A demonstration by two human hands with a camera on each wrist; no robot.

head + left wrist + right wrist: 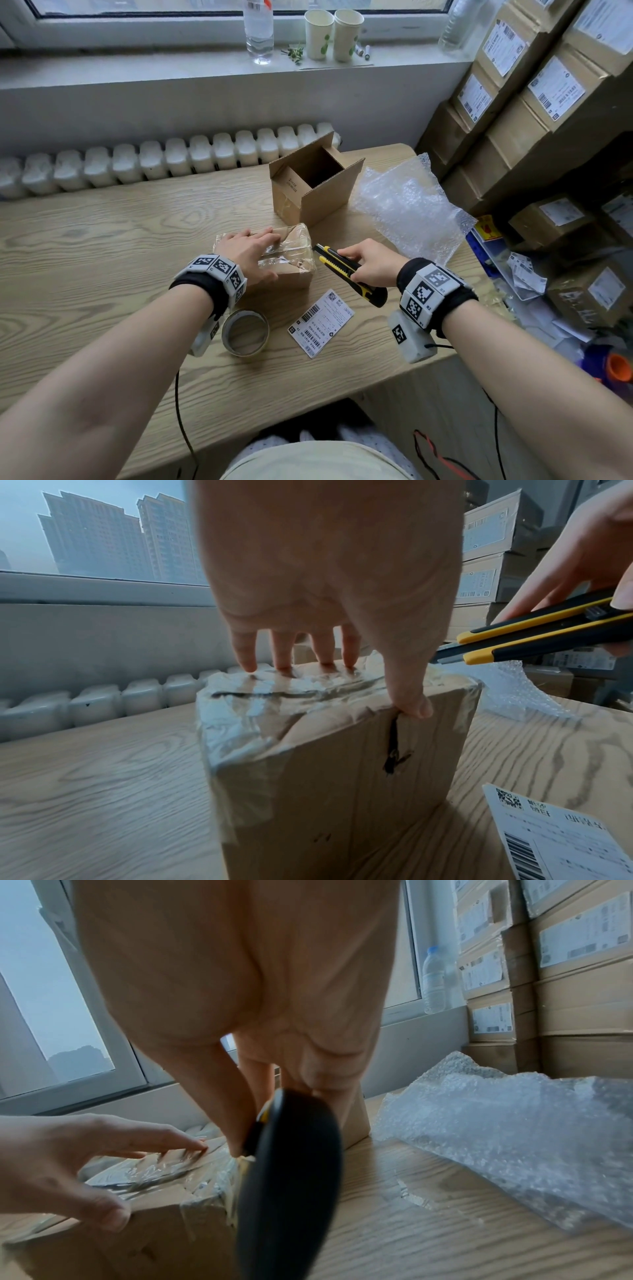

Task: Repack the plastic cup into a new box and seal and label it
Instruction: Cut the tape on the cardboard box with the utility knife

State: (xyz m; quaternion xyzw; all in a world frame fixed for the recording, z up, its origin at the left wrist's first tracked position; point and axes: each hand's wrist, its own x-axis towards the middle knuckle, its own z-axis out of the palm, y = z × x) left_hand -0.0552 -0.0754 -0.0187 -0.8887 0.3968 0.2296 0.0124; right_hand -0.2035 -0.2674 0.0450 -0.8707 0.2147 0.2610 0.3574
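Note:
A small taped cardboard box [291, 270] [325, 764] [154, 1218] lies on the wooden table, wrapped in clear tape. My left hand [250, 251] [325, 615] [68, 1164] rests on its top, fingers spread and pressing the tape, thumb on the near edge. My right hand [370, 263] [240, 1015] grips a yellow and black utility knife [346, 270] [534, 634] [291, 1177], its tip at the box's right top edge. A new empty box [315, 181] stands open behind. A shipping label [320, 322] [555, 831] and a tape roll [245, 327] lie near me. The plastic cup is hidden.
A sheet of bubble wrap [407, 202] [496, 1137] lies at the table's right. Stacked labelled cartons [534, 96] rise on the right. A radiator [154, 161] runs behind the table; a bottle [259, 31] and two paper cups [334, 32] stand on the sill.

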